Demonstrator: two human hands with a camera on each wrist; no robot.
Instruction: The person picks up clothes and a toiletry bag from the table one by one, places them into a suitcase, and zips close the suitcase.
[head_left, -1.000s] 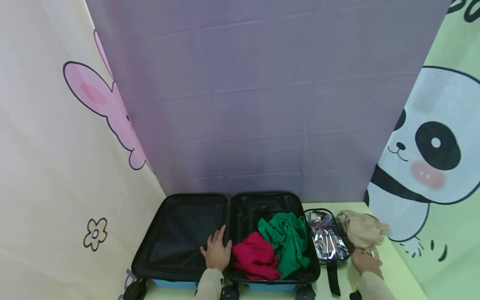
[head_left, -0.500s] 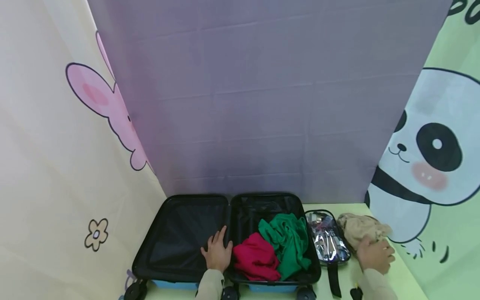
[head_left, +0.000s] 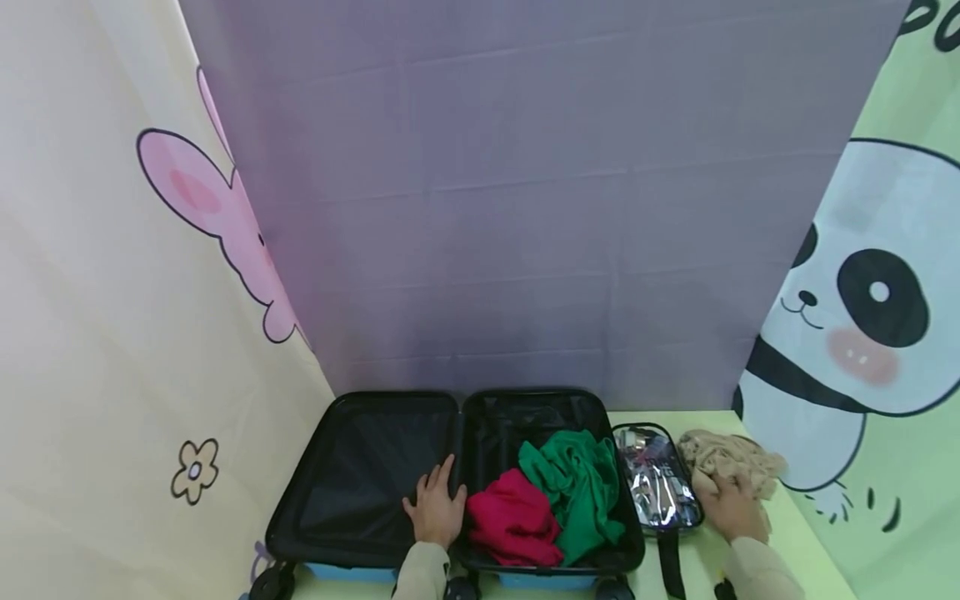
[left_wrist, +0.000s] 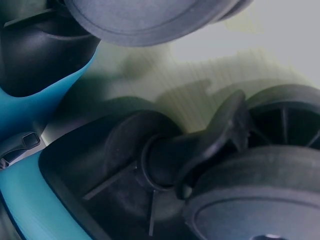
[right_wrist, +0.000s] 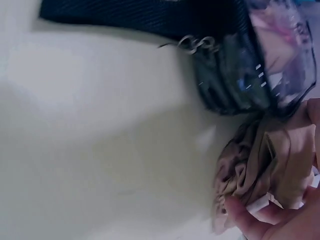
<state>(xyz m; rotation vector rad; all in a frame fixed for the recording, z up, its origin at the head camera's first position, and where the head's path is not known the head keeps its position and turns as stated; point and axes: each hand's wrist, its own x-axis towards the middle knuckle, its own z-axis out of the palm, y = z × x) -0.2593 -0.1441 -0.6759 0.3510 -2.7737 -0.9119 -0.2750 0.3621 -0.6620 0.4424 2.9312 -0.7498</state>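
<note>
Pale-green table | right hand pinches beige cloth | left hand spread over suitcase

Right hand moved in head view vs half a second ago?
Yes: the right hand has shifted left, closer to the suitcase, judged against the suitcase's right edge.

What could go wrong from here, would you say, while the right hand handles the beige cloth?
The clear pouch sits close beside the beige cloth, so the right hand might drag it. The loosely bunched cloth could partly slip free. The green cloth lies near the suitcase rim and might snag during closing.
</note>
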